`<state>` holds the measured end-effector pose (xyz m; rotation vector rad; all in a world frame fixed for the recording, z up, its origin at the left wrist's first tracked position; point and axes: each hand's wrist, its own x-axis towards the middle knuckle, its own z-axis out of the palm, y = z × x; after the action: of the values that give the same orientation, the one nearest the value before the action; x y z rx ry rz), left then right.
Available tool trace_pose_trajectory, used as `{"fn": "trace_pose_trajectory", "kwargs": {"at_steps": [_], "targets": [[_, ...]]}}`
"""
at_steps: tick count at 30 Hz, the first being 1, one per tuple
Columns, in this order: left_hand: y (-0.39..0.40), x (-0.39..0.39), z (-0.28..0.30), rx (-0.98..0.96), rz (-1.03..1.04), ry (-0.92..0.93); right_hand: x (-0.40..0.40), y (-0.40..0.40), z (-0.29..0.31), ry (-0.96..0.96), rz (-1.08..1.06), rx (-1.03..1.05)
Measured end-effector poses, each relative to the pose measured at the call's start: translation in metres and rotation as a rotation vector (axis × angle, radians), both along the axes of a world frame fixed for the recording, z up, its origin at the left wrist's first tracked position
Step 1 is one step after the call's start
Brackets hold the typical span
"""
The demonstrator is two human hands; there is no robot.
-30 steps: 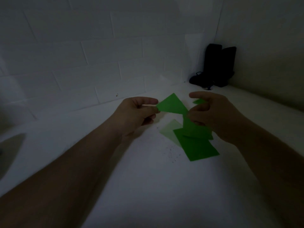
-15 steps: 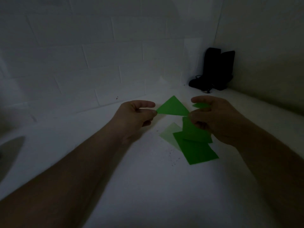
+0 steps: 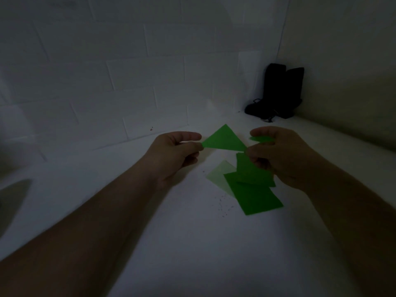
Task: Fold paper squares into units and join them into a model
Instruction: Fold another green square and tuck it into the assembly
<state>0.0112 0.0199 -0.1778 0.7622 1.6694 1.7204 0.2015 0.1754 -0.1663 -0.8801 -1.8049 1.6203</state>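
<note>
A green paper folded into a triangle (image 3: pixel 224 139) is held in the air between both hands. My left hand (image 3: pixel 173 153) pinches its left corner between thumb and forefinger. My right hand (image 3: pixel 278 155) pinches its right corner, and a small green flap (image 3: pixel 260 138) shows under the thumb. Below, on the white table (image 3: pixel 192 243), lie two dark green paper squares (image 3: pixel 255 194) overlapping each other, and a pale green square (image 3: pixel 220 174) partly under them. My right hand hides part of the upper square.
A black object (image 3: pixel 278 93) stands in the far right corner against the tiled wall. Tiny dark specks (image 3: pixel 222 204) dot the table left of the squares. A dim shape (image 3: pixel 10 202) shows at the left edge. The scene is dark.
Both hands and the folded triangle have stayed in almost the same place; the triangle has sunk slightly. The squares on the table have not moved.
</note>
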Motion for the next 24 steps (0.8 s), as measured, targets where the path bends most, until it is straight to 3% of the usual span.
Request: {"fn": "trace_pose_trajectory", "kwargs": {"at_steps": [4, 10, 18, 24], "targets": [[0.000, 0.003, 0.002, 0.021, 0.005, -0.048, -0.002, -0.001, 0.001, 0.020, -0.004, -0.021], [0.003, 0.009, 0.006, 0.188, -0.111, -0.446, -0.006, -0.006, 0.000, 0.170, 0.006, -0.177], [0.009, 0.025, 0.001, 0.141, -0.071, -0.184, -0.012, -0.021, 0.000, 0.164, 0.014, -0.189], [0.008, 0.025, 0.001, 0.157, -0.054, -0.147, -0.008, -0.018, 0.000, 0.128, 0.030, -0.111]]}}
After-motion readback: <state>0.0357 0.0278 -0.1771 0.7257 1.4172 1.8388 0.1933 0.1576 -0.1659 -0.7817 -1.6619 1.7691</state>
